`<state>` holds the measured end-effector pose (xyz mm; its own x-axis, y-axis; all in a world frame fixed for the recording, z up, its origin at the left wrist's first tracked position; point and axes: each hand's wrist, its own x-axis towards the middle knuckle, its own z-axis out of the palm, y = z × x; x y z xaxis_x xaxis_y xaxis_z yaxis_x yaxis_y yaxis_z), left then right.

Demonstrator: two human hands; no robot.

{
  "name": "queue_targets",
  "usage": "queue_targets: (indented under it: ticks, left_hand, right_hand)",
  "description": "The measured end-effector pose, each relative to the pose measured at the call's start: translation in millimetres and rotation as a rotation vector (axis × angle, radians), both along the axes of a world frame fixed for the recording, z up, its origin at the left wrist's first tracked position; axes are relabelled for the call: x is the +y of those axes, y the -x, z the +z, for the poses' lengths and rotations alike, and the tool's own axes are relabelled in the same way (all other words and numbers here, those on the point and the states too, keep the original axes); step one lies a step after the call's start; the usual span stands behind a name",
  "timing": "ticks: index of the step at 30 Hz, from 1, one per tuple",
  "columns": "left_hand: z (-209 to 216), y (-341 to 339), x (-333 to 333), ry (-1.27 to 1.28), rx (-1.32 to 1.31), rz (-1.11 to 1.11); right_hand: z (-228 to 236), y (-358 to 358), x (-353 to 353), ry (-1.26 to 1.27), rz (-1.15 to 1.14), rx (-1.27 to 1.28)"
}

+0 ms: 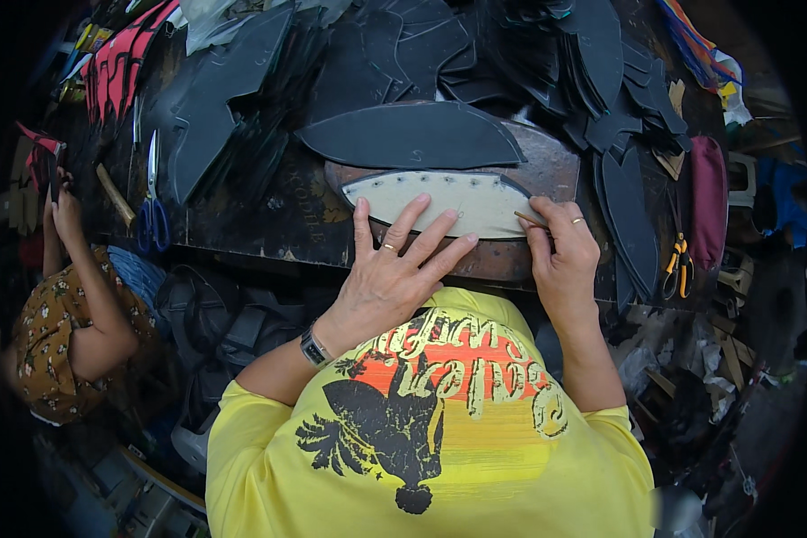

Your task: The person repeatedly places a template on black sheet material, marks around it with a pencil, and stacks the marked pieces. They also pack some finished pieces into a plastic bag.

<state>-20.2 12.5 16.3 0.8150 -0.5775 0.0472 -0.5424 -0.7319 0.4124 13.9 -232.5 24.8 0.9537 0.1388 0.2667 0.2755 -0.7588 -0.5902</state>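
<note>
A pale, leaf-shaped pattern piece [475,204] with a row of dark marks along its far edge lies on a dark sheet that shows as a rim around it. My left hand [394,255] is spread over its left part, fingertips resting on it. At its right end my right hand [565,255] pinches a thin brown stick-like tool [531,219], whose tip meets the pattern piece; its exact kind is unclear. Just beyond lies a dark leaf-shaped cut piece [412,136] with a pale outline. Both pieces lie on a worn brown board [551,170].
Stacks of dark cut pieces [229,99] cover the far table. Blue-handled scissors [153,211] lie at left, orange-handled snips [679,264] at right near a maroon roll [708,202]. A co-worker [85,332] at far left handles red-and-black pieces.
</note>
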Motion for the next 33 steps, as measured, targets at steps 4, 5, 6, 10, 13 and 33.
queue_targets:
  ticks: [4,5,6,10,13,33]
  left_hand:
    - [-0.5,0.6,-0.1,-0.006,-0.005,-0.003]
    - [-0.7,1.0,-0.2,-0.004,-0.004,-0.001]
    - [-1.0,1.2,-0.3,-0.008,-0.006,-0.001]
    - [-2.9,1.7,-0.6,0.000,-0.027,0.009]
    - [-2.9,1.8,-1.1,-0.017,-0.020,0.025]
    - [9.0,-2.4,-8.0,-0.151,-0.024,0.011]
  right_hand:
    - [-0.6,0.4,-0.2,-0.010,0.009,-0.024]
    - [-0.6,0.5,-0.2,-0.015,0.011,-0.032]
    - [-0.6,0.6,-0.4,-0.017,0.005,-0.021]
    - [-1.1,0.7,0.3,-0.010,-0.004,-0.007]
    - [-2.7,0.3,2.8,-0.012,-0.014,-0.023]
    - [0.9,8.4,-15.6,-0.193,-0.037,0.059]
